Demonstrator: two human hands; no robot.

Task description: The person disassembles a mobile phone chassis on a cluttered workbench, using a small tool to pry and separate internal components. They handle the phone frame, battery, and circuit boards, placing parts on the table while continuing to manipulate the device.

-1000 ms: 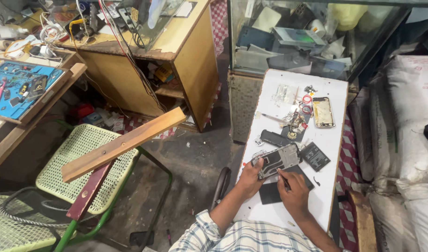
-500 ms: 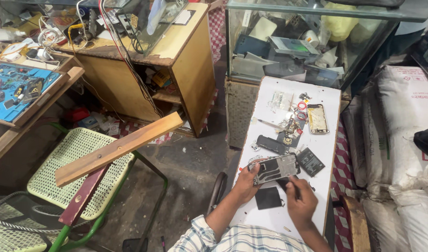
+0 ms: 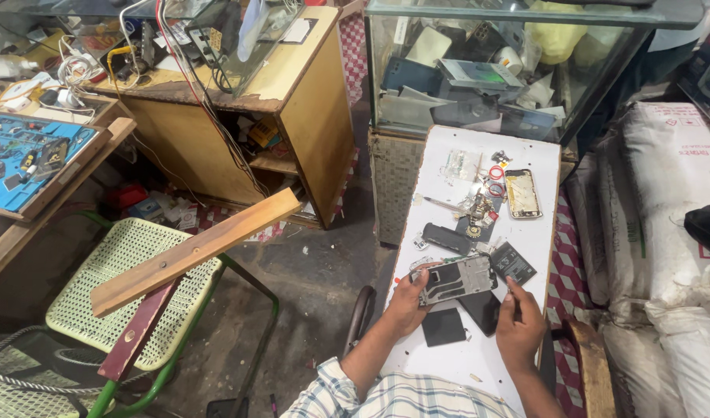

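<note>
1. Head view: the left hand (image 3: 407,298) is clamped on the near edge of an opened grey phone frame with its insides exposed (image 3: 457,279), holding it tilted just above the narrow white worktable (image 3: 479,364).
2. The right hand (image 3: 519,325) is pinched together beside the frame's right end; whether it holds a small tool I cannot tell.
3. Judging by what lies about, stripping is well along: a flat black rectangular panel (image 3: 443,327) sits below the frame, a black battery-like block (image 3: 513,262) beside it, a black oblong cover (image 3: 446,238) behind.
4. A gold-edged phone screen (image 3: 522,193) lies farther up, well apart; the frame's inner boards appear in place, so work remains.
</note>
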